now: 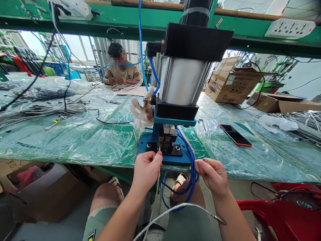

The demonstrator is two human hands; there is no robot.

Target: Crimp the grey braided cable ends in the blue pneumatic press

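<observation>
My left hand pinches a thin grey cable, its end pointing up at the black die block of a pneumatic press. The rest of that cable hangs down between my knees. To the right, my right hand is closed with thumb and forefinger together, beside the looped blue air hoses. Whatever its fingers hold, if anything, is hidden. A whitish braided cable arcs across my lap, its dark pointed tip lying by my right forearm.
A phone and a hex key lie right of the press; a stained white glove hangs at its left. Cable bundles cover the left of the table. Cardboard boxes stand behind. A person sits opposite.
</observation>
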